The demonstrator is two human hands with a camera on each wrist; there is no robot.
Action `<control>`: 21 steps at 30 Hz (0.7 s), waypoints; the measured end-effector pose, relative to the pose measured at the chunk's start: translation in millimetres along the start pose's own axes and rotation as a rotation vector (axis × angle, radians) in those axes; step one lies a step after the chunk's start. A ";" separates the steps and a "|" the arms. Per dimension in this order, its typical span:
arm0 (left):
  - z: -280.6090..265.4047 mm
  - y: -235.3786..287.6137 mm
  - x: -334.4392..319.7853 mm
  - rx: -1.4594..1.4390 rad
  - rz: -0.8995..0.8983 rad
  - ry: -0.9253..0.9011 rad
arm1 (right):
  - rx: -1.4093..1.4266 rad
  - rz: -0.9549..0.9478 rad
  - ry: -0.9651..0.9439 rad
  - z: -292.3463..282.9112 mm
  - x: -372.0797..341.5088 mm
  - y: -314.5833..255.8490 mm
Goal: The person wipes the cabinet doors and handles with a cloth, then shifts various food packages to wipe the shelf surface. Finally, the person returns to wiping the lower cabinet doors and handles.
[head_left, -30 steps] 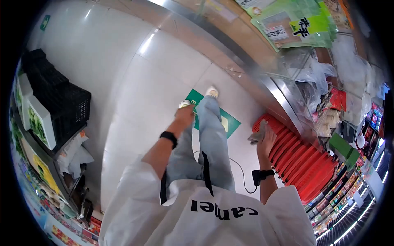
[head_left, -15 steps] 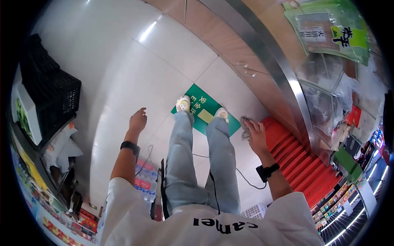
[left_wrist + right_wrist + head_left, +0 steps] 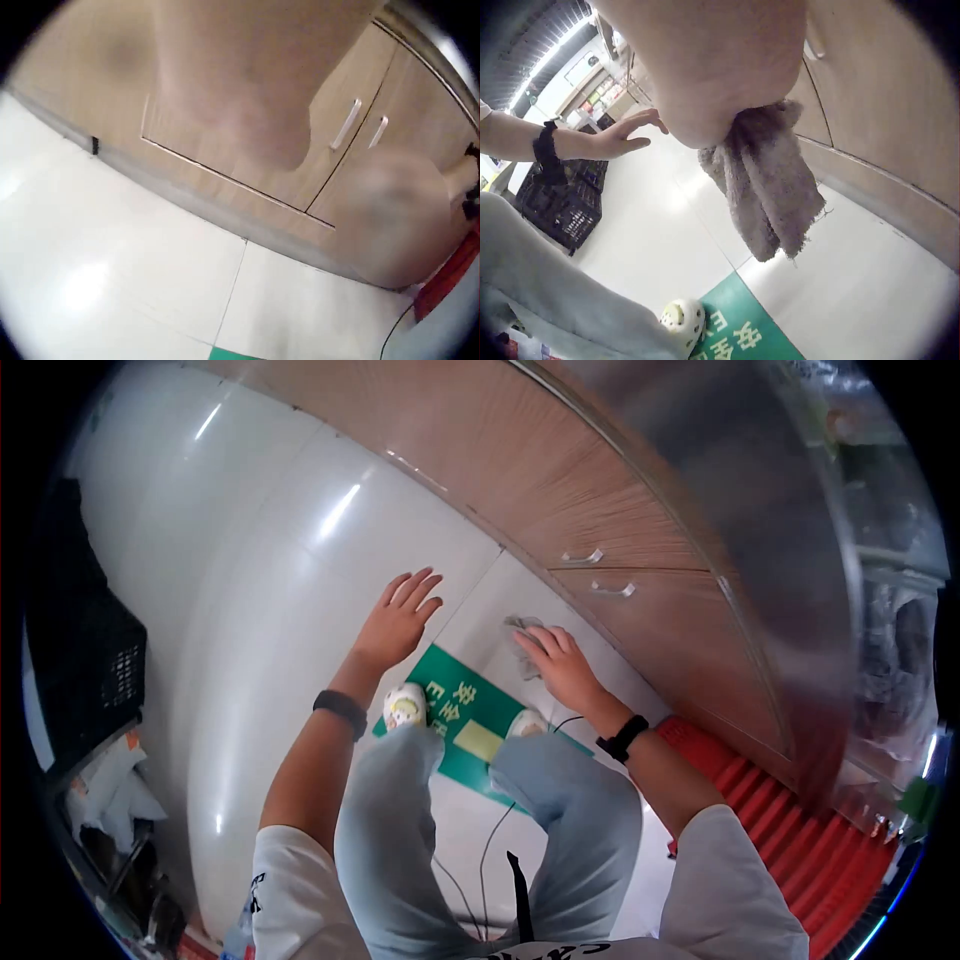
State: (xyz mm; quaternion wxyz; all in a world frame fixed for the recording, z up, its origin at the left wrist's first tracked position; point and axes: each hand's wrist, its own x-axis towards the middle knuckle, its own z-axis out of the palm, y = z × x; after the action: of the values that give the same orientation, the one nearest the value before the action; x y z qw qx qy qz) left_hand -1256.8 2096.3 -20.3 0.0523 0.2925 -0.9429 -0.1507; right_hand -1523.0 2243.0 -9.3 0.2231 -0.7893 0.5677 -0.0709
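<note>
My right hand [image 3: 572,668] grips a grey, frayed cleaning cloth [image 3: 769,187], which hangs below the fingers in folds. It is over the pale tiled floor, close to the wooden cabinet [image 3: 470,450]. The left hand [image 3: 393,630] reaches forward with fingers spread and holds nothing. Two cabinet doors with silver handles [image 3: 612,590] face the hands from the front right. In the left wrist view the left hand is a blurred shape in front of these doors, and its fingers are mostly hidden.
A green floor sign [image 3: 487,705] lies under the shoes. Stacked red baskets [image 3: 790,850] stand at the right, against the cabinet. Black crates [image 3: 95,640] are at the far left. A thin dark cable [image 3: 487,850] runs across the floor between the legs.
The body has lowered, knees bent, and the cabinet looms larger. The right hand has moved forward and left with the cloth. The left hand has swung forward, nearer the right one.
</note>
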 end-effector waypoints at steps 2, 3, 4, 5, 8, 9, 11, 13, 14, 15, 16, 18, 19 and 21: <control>27.4 -11.3 31.9 0.067 0.148 0.097 | -0.018 -0.027 0.042 15.1 29.1 16.1; 38.5 -17.0 46.7 0.067 0.194 0.141 | -0.051 -0.081 0.077 24.3 42.3 23.8; 49.8 -18.8 58.0 0.072 0.211 0.146 | -0.079 -0.129 0.107 37.4 47.9 28.3; 58.3 -22.3 70.2 0.079 0.209 0.168 | -0.088 -0.126 0.127 49.5 53.7 32.0; 79.9 -35.8 99.9 0.118 0.267 0.279 | -0.122 -0.134 0.234 84.6 74.1 46.1; 88.4 -40.7 105.5 0.122 0.297 0.325 | -0.084 -0.149 0.270 95.9 78.2 51.1; 103.1 -48.9 111.2 0.214 0.340 0.395 | -0.069 -0.158 0.323 114.6 79.3 58.8; 102.7 -53.7 115.2 0.257 0.433 0.420 | -0.070 -0.235 0.376 121.6 80.2 66.9; 97.5 -55.0 120.9 0.289 0.508 0.421 | -0.103 -0.230 0.409 120.2 78.9 71.2; 92.3 -55.8 129.8 0.320 0.579 0.495 | -0.148 -0.304 0.408 117.0 75.7 75.3; 85.4 -54.7 137.6 0.338 0.614 0.520 | -0.196 -0.374 0.405 111.6 70.8 78.7; 69.7 -46.5 151.2 0.263 0.568 0.717 | -0.281 -0.396 0.442 95.8 58.5 82.6; 58.5 -34.3 157.1 0.261 0.562 0.764 | -0.318 -0.349 0.563 85.9 50.3 81.1; 42.9 -9.0 163.9 0.223 0.552 0.804 | -0.359 -0.281 0.700 66.6 33.4 74.7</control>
State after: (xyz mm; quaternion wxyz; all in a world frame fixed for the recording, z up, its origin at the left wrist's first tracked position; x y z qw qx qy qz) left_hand -1395.0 2007.2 -62.1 0.4177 0.0710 -0.9008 0.0952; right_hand -1551.8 2211.0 -105.7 -0.1362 -0.8136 0.4996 -0.2646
